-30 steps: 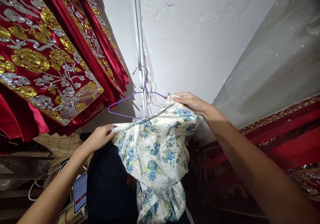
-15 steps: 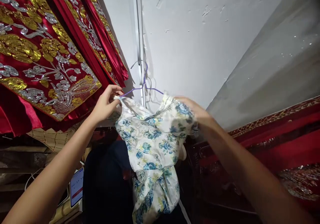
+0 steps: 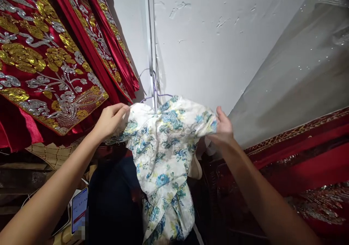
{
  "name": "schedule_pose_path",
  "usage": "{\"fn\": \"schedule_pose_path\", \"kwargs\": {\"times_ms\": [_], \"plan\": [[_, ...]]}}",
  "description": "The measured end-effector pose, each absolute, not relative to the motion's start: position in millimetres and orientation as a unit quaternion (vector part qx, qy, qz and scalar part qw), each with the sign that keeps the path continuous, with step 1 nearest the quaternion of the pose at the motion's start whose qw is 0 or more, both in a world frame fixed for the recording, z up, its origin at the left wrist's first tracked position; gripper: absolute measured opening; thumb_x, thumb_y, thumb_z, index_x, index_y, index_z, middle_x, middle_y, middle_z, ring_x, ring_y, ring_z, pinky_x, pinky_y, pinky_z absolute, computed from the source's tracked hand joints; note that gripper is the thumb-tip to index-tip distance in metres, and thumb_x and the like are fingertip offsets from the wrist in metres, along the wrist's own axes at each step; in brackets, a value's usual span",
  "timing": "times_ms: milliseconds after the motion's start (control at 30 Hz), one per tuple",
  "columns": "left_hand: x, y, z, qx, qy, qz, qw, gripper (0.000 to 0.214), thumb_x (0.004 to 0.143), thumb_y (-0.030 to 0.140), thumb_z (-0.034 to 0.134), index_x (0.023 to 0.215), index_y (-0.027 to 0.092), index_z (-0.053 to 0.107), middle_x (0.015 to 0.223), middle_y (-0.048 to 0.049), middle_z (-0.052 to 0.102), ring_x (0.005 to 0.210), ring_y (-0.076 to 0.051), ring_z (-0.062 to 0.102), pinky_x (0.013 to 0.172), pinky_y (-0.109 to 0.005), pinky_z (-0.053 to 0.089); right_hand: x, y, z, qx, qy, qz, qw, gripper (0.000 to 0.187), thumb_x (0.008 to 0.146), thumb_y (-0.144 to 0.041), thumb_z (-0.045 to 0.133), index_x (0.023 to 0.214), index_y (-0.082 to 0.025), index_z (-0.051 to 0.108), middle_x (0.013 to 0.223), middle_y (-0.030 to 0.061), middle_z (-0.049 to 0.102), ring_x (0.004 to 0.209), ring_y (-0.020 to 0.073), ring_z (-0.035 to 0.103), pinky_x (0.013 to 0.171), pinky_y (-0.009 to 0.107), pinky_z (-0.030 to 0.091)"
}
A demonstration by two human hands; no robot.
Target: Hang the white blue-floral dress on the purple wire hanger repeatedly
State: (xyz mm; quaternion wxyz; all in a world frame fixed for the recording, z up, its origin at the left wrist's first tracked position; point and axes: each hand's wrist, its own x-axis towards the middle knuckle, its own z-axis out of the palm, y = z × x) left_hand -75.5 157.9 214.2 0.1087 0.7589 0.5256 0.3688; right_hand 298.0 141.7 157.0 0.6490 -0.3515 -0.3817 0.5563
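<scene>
A white dress (image 3: 166,154) with blue and green flowers hangs in front of me from a thin purple hanger (image 3: 163,95). The garment's lower end runs out of the bottom of the view. My left hand (image 3: 110,120) pinches the dress at its left shoulder, thumb and fingers pressed together. At the other side my right hand (image 3: 223,126) is at the end of the right sleeve, its thumb raised; the cloth and the hand itself hide most of its fingers. The hanger's hook is beside a narrow metal upright.
The metal upright (image 3: 151,37) runs down a white wall (image 3: 201,59). Red cloths (image 3: 54,66) with gold and silver sequins hang at left. A phone (image 3: 79,210) showing a timer stands low at left. Grey plastic sheeting (image 3: 294,74) and dark red fabric (image 3: 308,165) lie at right.
The right shoulder and sleeve of the dress are now spread outward, and the neckline opening has closed up. My right hand has shifted to the sleeve end. My left hand has moved slightly left and down.
</scene>
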Motion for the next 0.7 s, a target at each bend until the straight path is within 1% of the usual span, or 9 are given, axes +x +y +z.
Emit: {"fn": "schedule_pose_path", "kwargs": {"times_ms": [67,100,233,300,400,500,600,633,700], "plan": [[-66.5,154.8,221.8,0.772,0.509,0.372,0.086,0.038,0.092,0.05,0.052,0.109,0.021,0.07,0.092,-0.0017,0.071,0.08,-0.019,0.061,0.071,-0.026,0.041,293.6,138.9,183.6,-0.338,-0.4,0.522,0.673,0.051,0.091,-0.064,0.049,0.109,-0.021,0.07,0.106,0.0105,0.074,0.118,0.0319,0.064,0.095,0.051,0.054],[-63.2,155.0,225.3,0.774,0.51,0.369,0.069,0.038,0.091,0.052,0.054,0.108,0.022,0.07,0.088,-0.0008,0.07,0.076,-0.018,0.059,0.068,-0.026,0.04,287.4,135.8,195.6,-0.331,-0.417,0.503,0.68,0.049,0.091,-0.063,0.05,0.109,-0.021,0.07,0.108,0.0103,0.074,0.12,0.0314,0.062,0.096,0.051,0.053],[-57.8,164.1,231.2,0.764,0.531,0.366,0.026,0.042,0.089,0.056,0.056,0.075,0.018,0.065,0.062,0.0015,0.056,0.059,-0.014,0.048,0.057,-0.025,0.032,259.1,122.2,223.0,-0.326,-0.466,0.418,0.708,0.038,0.091,-0.058,0.056,0.1,-0.025,0.073,0.114,0.0088,0.072,0.127,0.0295,0.058,0.1,0.05,0.052],[-55.6,169.3,231.9,0.76,0.523,0.386,0.026,0.043,0.091,0.054,0.054,0.071,0.017,0.062,0.059,0.0015,0.054,0.058,-0.013,0.046,0.056,-0.025,0.032,254.4,121.7,225.8,-0.328,-0.461,0.376,0.734,0.032,0.091,-0.055,0.057,0.097,-0.027,0.073,0.116,0.0073,0.072,0.128,0.0284,0.057,0.1,0.049,0.052],[-45.4,173.4,237.3,0.755,0.504,0.419,0.022,0.039,0.093,0.05,0.052,0.075,0.017,0.064,0.062,0.0004,0.058,0.059,-0.014,0.049,0.058,-0.026,0.034,262.0,129.5,225.3,-0.308,-0.436,0.398,0.746,0.038,0.094,-0.056,0.051,0.097,-0.026,0.074,0.114,0.0084,0.073,0.126,0.0283,0.059,0.099,0.05,0.053],[-26.0,174.4,248.3,0.773,0.466,0.431,0.019,0.033,0.093,0.045,0.053,0.085,0.017,0.069,0.073,-0.0021,0.066,0.066,-0.015,0.055,0.063,-0.026,0.037,277.3,133.1,220.0,-0.255,-0.375,0.451,0.769,0.047,0.099,-0.054,0.04,0.1,-0.022,0.074,0.113,0.0108,0.073,0.121,0.0284,0.062,0.098,0.05,0.054],[-6.1,175.3,254.9,0.8,0.431,0.417,0.027,0.032,0.091,0.048,0.056,0.093,0.018,0.068,0.078,-0.0028,0.067,0.068,-0.016,0.055,0.063,-0.027,0.036,292.0,115.5,203.3,-0.235,-0.359,0.425,0.797,0.049,0.101,-0.05,0.034,0.097,-0.022,0.074,0.109,0.0102,0.074,0.115,0.0273,0.067,0.095,0.047,0.057],[-1.6,175.4,253.9,0.806,0.432,0.404,0.03,0.035,0.089,0.051,0.058,0.091,0.018,0.066,0.073,-0.0019,0.063,0.064,-0.016,0.053,0.06,-0.027,0.034,296.7,104.3,195.3,-0.249,-0.412,0.409,0.775,0.053,0.101,-0.053,0.031,0.095,-0.023,0.074,0.107,0.01,0.075,0.113,0.0268,0.068,0.094,0.045,0.057],[2.8,174.5,245.3,0.815,0.443,0.373,0.037,0.04,0.086,0.057,0.059,0.075,0.019,0.058,0.061,0.001,0.052,0.057,-0.014,0.045,0.055,-0.027,0.028,306.1,77.4,179.7,-0.297,-0.603,0.374,0.639,0.063,0.099,-0.062,0.027,0.097,-0.021,0.075,0.104,0.011,0.075,0.111,0.025,0.069,0.094,0.041,0.057]]}}
